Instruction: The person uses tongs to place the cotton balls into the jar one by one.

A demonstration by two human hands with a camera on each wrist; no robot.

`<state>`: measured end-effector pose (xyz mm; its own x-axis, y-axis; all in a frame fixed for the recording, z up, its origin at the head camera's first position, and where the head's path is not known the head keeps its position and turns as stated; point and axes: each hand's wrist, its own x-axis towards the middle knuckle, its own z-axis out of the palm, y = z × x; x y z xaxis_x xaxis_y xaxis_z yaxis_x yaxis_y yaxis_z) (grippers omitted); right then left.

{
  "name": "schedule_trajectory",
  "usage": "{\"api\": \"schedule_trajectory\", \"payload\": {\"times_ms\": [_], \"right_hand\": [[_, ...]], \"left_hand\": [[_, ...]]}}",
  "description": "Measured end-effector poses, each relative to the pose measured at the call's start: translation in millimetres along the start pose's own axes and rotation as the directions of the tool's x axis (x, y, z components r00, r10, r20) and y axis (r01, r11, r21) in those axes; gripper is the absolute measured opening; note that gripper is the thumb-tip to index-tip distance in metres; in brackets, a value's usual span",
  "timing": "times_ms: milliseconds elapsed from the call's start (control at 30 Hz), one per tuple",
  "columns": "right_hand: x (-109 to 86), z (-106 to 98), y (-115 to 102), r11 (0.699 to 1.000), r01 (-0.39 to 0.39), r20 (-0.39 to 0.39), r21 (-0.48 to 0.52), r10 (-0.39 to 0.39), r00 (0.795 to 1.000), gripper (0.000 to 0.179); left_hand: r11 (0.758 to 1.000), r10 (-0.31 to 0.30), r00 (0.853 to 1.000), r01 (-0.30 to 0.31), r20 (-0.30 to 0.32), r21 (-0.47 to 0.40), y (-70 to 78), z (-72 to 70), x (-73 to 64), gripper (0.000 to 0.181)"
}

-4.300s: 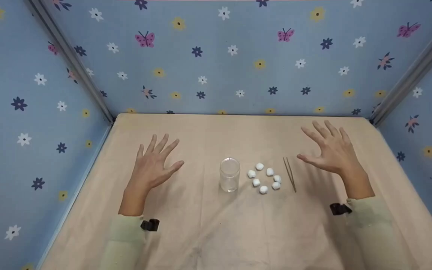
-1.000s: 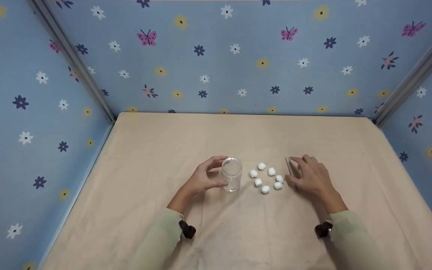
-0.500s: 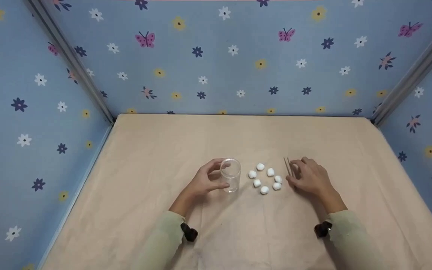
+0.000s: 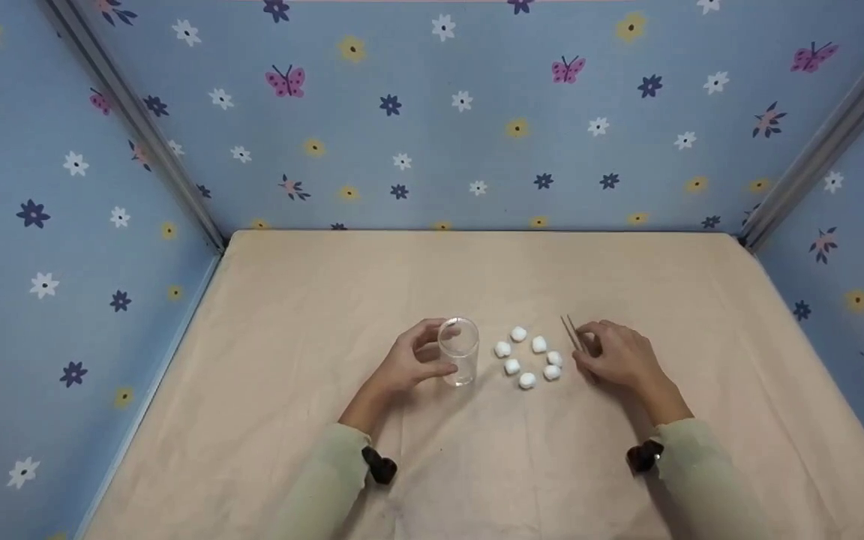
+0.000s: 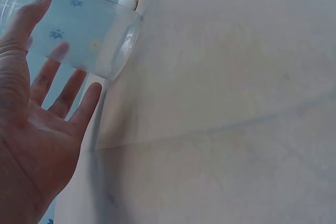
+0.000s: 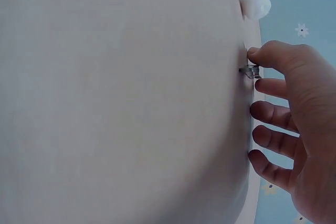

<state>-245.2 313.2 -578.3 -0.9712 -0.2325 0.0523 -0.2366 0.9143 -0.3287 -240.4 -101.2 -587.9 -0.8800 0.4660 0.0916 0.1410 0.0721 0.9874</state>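
Note:
My left hand (image 4: 404,365) holds a clear glass (image 4: 463,369) that stands upright on the cloth, its thumb and fingers curved about the near side. In the left wrist view the thumb lies along the wall of the glass (image 5: 89,32). Right of the glass, several white cotton balls (image 4: 527,381) lie in a loose ring. Beyond them my right hand (image 4: 622,358) pinches a pair of thin tweezers (image 4: 569,331) between thumb and index finger, the two prongs pointing away. The right wrist view shows the metal end of the tweezers (image 6: 253,72) between those fingertips, the other fingers spread below.
A beige cloth (image 4: 312,300) covers the table. Blue flowered panels (image 4: 432,127) rise behind it and on both sides, with grey posts (image 4: 139,127) at the back corners. Dark wrist cameras (image 4: 379,465) sit by both sleeves.
Both hands, spread apart over the table at first, have come inward, the left to the glass and the right to the tweezers. Lately the tweezers' prongs have shifted slightly left.

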Motion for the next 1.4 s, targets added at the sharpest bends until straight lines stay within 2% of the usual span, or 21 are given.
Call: {"api": "schedule_trajectory", "payload": {"times_ms": [167, 400, 967, 1233, 1400], "right_hand": [[0.9, -0.9, 0.1, 0.999, -0.023, 0.029, 0.036, 0.022, 0.999, 0.046], [0.1, -2.9, -0.9, 0.998, -0.006, 0.025, 0.058, 0.004, 1.0, 0.038], [1.1, -4.9, -3.5, 0.999, -0.006, 0.027, 0.042, 0.005, 1.0, 0.032], [0.9, -5.3, -3.7, 1.0, 0.009, -0.001, 0.022, -0.009, 1.0, 0.03], [1.8, -5.5, -2.0, 0.999, 0.001, 0.027, 0.038, -0.002, 1.0, 0.034]], "left_hand": [[1.0, 0.011, 1.0, -0.011, 0.019, -0.028, -1.5, 0.2, 1.4, 0.072], [0.997, 0.001, 1.0, 0.001, 0.028, -0.075, -2.5, 0.9, 1.4, 0.073], [0.999, -0.011, 1.0, 0.012, 0.025, -0.047, -5.3, -0.4, 2.3, 0.072], [0.999, -0.025, 1.0, 0.025, 0.015, -0.033, -6.3, -0.2, 2.3, 0.072], [0.999, -0.025, 0.999, 0.026, 0.025, -0.039, -5.4, 0.1, 2.8, 0.073]]}}
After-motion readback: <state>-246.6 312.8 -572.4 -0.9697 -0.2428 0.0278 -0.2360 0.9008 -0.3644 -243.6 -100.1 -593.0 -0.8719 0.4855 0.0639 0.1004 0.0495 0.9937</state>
